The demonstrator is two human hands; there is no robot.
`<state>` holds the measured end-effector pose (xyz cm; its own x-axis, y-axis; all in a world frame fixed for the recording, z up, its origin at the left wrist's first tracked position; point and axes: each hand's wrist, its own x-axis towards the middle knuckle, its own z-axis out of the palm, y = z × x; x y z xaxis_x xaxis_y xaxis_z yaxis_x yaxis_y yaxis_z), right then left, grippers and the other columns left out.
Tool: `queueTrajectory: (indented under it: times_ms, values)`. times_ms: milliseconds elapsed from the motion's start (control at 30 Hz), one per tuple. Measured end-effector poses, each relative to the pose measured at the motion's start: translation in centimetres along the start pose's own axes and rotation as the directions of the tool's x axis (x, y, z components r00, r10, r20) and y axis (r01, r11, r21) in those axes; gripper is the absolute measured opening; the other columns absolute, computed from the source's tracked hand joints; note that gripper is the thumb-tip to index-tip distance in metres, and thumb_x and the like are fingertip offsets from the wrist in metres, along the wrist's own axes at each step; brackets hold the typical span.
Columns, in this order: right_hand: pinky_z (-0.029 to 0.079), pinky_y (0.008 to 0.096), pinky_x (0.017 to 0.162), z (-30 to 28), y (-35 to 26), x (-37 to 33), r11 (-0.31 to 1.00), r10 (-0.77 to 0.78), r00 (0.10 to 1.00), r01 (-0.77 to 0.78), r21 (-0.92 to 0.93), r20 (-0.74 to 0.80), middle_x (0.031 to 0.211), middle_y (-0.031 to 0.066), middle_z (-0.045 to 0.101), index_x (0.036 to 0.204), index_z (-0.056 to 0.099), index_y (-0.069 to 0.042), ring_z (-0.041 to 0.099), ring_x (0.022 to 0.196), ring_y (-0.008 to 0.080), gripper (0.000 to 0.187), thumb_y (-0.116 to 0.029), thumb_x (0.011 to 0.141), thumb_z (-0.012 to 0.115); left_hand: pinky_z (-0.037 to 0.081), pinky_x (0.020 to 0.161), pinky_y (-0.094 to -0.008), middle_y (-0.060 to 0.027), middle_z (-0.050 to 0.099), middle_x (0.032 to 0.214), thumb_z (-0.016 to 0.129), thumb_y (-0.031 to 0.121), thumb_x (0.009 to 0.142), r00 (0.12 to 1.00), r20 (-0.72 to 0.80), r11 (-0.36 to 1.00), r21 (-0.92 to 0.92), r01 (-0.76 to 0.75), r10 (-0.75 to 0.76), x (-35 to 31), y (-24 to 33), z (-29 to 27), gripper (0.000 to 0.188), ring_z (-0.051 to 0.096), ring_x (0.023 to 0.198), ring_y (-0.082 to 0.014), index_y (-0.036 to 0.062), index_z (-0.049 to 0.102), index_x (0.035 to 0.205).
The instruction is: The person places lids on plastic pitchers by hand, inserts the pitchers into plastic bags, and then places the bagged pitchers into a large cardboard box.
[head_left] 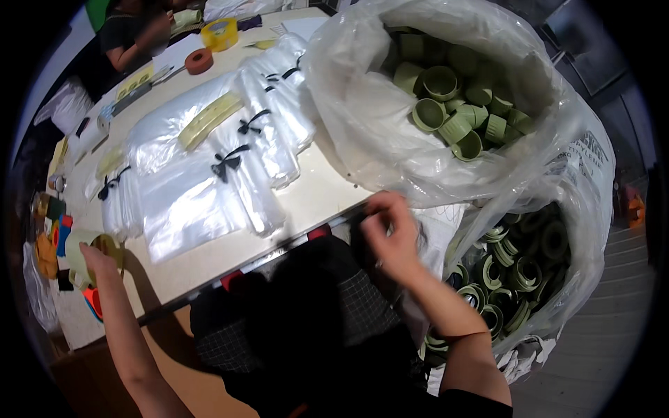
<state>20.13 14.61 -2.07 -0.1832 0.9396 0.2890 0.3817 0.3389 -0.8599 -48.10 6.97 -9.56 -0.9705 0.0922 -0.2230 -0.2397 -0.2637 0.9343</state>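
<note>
Left fingers (89, 253) at nine o'clock grip a green piece (75, 242), right fingers (385, 204) half-open, seemingly empty; many other pieces (456, 129) remain at two o'clock.

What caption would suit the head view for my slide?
Left hand at a pale green cylinder; right hand near open bag of green pieces.

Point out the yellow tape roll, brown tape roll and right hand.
Yellow tape roll (220, 40): head view, outer side.
Brown tape roll (200, 67): head view, near side.
Right hand (392, 233): head view, middle of the hand.
</note>
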Motion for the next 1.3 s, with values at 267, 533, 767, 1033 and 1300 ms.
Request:
queueTrajectory:
  times_ms: [267, 533, 767, 1033, 1300]
  values:
    - [0.040, 0.0500, 0.104, -13.8, 12.6, 16.5, 0.528, -0.448, 0.809, -0.104, -0.843, -0.380, 0.139, 0.0251, 0.042, 0.150, 0.033, -0.012, 0.045, 0.124, 0.0447, 0.090, -0.021, 0.074, 0.079, 0.050, 0.098, -0.0365, -0.0159, 0.059, 0.131, 0.062, 0.020, 0.100, 0.858, 0.306, 0.907, -0.048, -0.419, 0.412, -22.5, 3.9, -3.3, 0.043, 0.060, 0.115, -0.0236, -0.0044, 0.051, 0.134]
    - [0.043, 0.0465, 0.099, -17.0, 13.4, 14.6, 0.488, -0.330, 0.816, -0.283, -0.825, -0.475, 0.123, 0.0224, 0.053, 0.141, 0.046, -0.010, 0.052, 0.115, 0.0392, 0.080, -0.035, 0.075, 0.083, 0.044, 0.108, -0.0423, -0.0123, 0.058, 0.137, 0.045, 0.027, 0.106, 0.844, 0.529, 0.988, -0.057, 0.146, -0.094, -32.1, 3.6, -7.8, 0.043, 0.057, 0.125, -0.0266, -0.0009, 0.048, 0.138]
    - [0.032, 0.0452, 0.114, -0.8, -0.3, 0.9, 0.976, -0.092, 0.954, 0.143, 0.164, -0.284, 0.142, 0.0183, 0.043, 0.149, 0.033, -0.002, 0.044, 0.132, 0.0347, 0.083, -0.033, 0.082, 0.070, 0.051, 0.099, -0.0390, -0.0126, 0.063, 0.127, 0.045, 0.023, 0.106, 0.745, 0.607, 0.946, 0.037, 0.321, -0.276, -39.7, 2.1, -8.8, 0.035, 0.062, 0.115, -0.0231, -0.0003, 0.053, 0.130]
    - [0.044, 0.0432, 0.103, -0.1, -7.8, -2.9, 0.729, -0.542, 0.840, 0.465, 0.502, 0.008, 0.140, 0.0322, 0.047, 0.121, 0.047, -0.003, 0.053, 0.124, 0.0350, 0.057, -0.040, 0.087, 0.073, 0.051, 0.100, -0.0418, -0.0163, 0.064, 0.124, 0.042, 0.022, 0.106, 0.610, 0.489, 0.750, 0.152, 0.644, -0.623, -44.4, 3.2, -11.8, 0.035, 0.063, 0.113, -0.0276, -0.0030, 0.055, 0.126]
    - [0.040, 0.0390, 0.108, 1.5, -4.8, -11.0, 0.439, 0.217, 0.895, -0.447, 0.779, 0.391, 0.138, 0.0125, 0.052, 0.142, 0.044, -0.003, 0.051, 0.128, 0.0237, 0.051, -0.038, 0.105, 0.045, 0.047, 0.086, -0.0323, -0.0130, 0.064, 0.103, 0.053, 0.011, 0.095, 0.331, 0.804, 0.607, -0.046, -0.794, 0.494, -45.8, 9.3, -11.0, 0.019, 0.058, 0.092, -0.0187, -0.0017, 0.057, 0.108]
